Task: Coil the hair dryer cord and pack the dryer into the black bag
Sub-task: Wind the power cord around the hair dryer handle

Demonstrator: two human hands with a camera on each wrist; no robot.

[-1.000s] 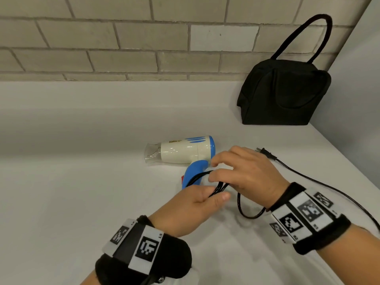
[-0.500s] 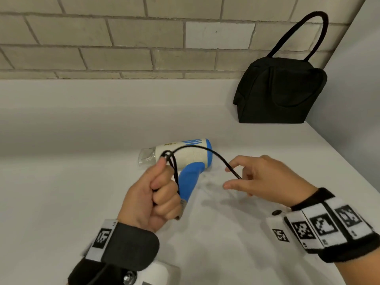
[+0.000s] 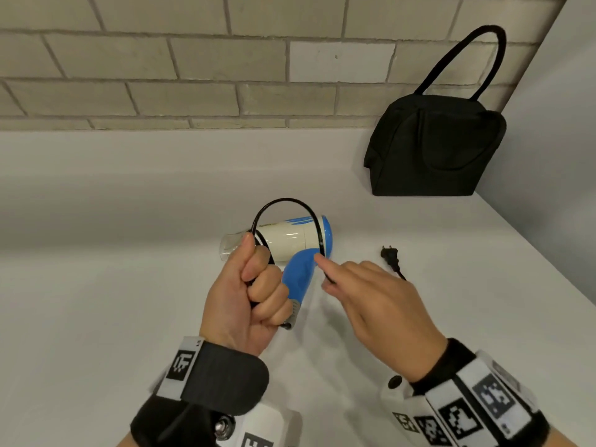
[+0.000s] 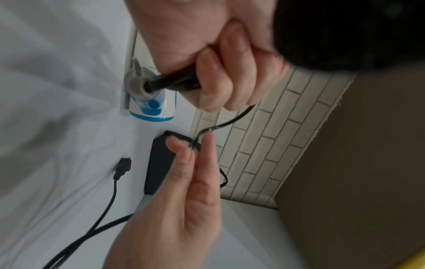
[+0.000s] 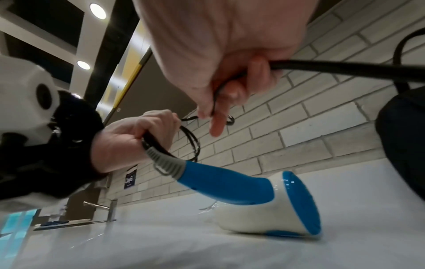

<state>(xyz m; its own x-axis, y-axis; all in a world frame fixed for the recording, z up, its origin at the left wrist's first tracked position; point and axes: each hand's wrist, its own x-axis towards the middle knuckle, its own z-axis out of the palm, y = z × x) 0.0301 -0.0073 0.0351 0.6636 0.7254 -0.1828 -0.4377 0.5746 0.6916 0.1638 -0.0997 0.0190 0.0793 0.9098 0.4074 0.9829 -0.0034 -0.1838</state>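
A white and blue hair dryer [image 3: 300, 245] [image 5: 264, 203] lies on the white counter [image 3: 129, 285], nozzle to the left. My left hand [image 3: 254, 285] [image 4: 220, 72] grips a bundle of black cord loops next to the dryer's handle end. From that fist the cord [image 3: 287, 203] arcs over the dryer to my right hand [image 3: 371, 291] [image 5: 225, 91], which pinches it between thumb and fingers. The plug [image 3: 390, 256] [image 4: 124, 166] lies loose on the counter to the right. The black bag [image 3: 435, 146] stands at the back right corner, closed as far as I can see.
A brick wall [image 3: 193, 75] runs behind the counter and a grey side wall [image 3: 564, 156] closes off the right. In the right wrist view a tap [image 5: 110, 209] stands far off to the left.
My left hand lifted the gathered loops up beside the dryer handle. My right hand slid along the cord and brought a new arc toward the left fist; the plug drew nearer.
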